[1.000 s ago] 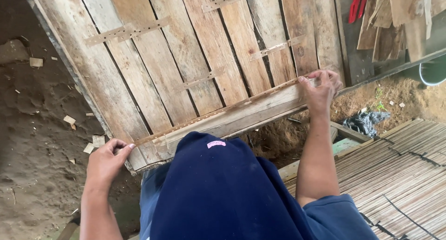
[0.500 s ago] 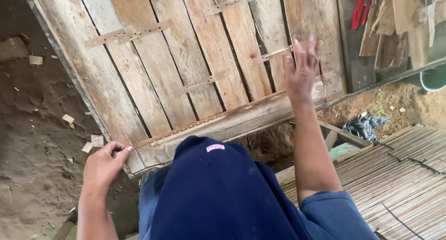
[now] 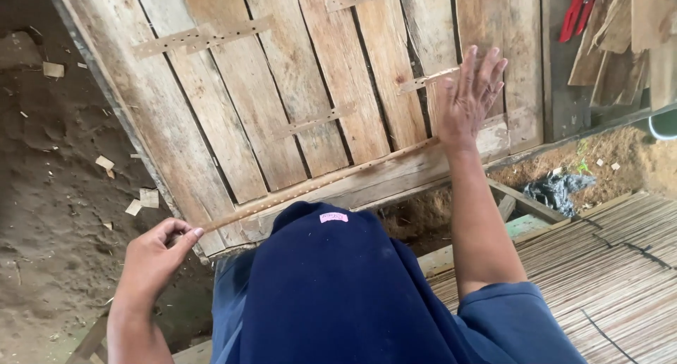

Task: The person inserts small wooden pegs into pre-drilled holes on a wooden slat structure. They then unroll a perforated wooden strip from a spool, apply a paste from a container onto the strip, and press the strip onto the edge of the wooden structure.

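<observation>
Left hand (image 3: 151,255) pinches the near end of a long thin wooden strip with a row of small holes (image 3: 317,181), keeping it flat along the bottom edge of the weathered plank panel (image 3: 282,96). Farther up, right hand (image 3: 471,96) is spread open over the planks by the strip's far end.

- Plank panel (image 3: 296,103), centre of the frame: rough, weathered, matt wood.
- Thin strip (image 3: 317,184) along its lower edge: pale wood with punched holes.
- Ground (image 3: 49,174), left: loose, matt earth.
- Garment (image 3: 338,293), bottom centre: dark blue cloth.
</observation>
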